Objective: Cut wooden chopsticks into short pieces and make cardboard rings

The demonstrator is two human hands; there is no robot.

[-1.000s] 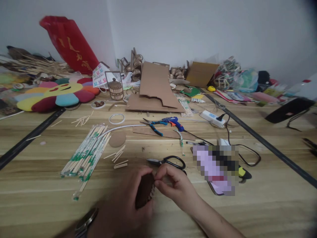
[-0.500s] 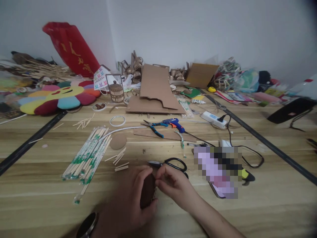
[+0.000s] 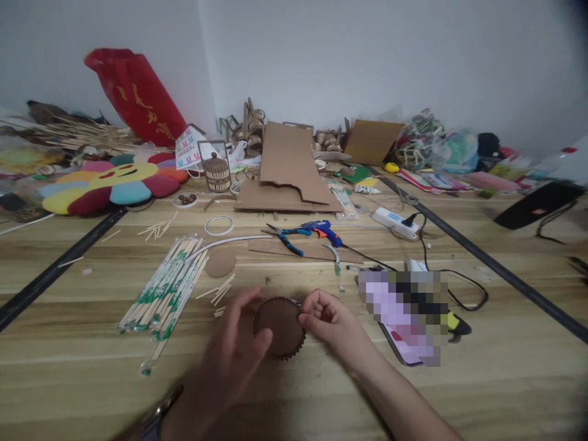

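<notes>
A round brown cardboard piece with a ridged, scalloped edge faces up between my hands. My left hand is at its left side, fingers spread, the thumb over the near left part of the disc. At the disc's right edge, my right hand has thumb and forefinger pinched together at the rim. The scissors are almost wholly hidden behind the disc and my right hand. Short wooden sticks and a plain cardboard disc lie just beyond my left hand.
Bagged chopsticks lie at left. Pliers, a blue glue gun and cardboard sheets are ahead. A phone lies at right, near a power strip and its cord. A small lidded basket stands further back.
The round piece has turned from a steep tilt to show its flat face. My left hand has opened and shifted left; my right hand has moved slightly right.
</notes>
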